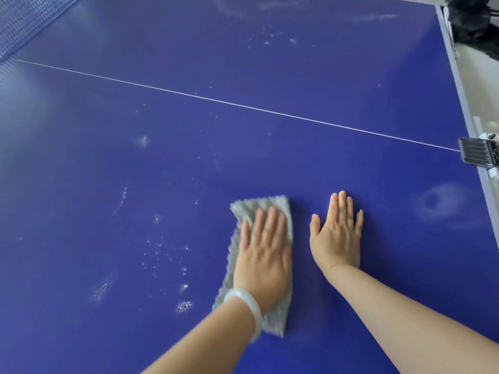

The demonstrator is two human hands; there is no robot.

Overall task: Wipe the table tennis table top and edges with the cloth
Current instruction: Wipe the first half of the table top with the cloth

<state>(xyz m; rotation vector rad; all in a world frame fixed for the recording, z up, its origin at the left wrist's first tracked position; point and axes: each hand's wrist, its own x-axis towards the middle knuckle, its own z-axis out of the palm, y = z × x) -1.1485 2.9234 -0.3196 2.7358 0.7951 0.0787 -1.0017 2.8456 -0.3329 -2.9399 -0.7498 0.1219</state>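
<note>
Cloth (266, 205), grey and ribbed, lies flat on the blue table (189, 157), in the near part of the top, on the near side of the thin white line (243, 105) that crosses the top. The left hand (263, 255) presses on the cloth with the palm down and the fingers straight and close together; it does not grip it. This hand looks a little blurred. A pale bracelet (258, 314) sits on the left wrist. The right hand (337, 238) rests flat on the bare table just beside the cloth, not touching it, with the fingers straight and the thumb spread out. White specks (185, 306) are scattered on the top to the left of the cloth, and a pale round smudge (437, 203) shows to the right of the right hand. The net (27, 22) is at the far left corner. Along the right side runs the pale grey edge (459, 85), and a dark clip (478, 155) sits on it where the white line ends.
</note>
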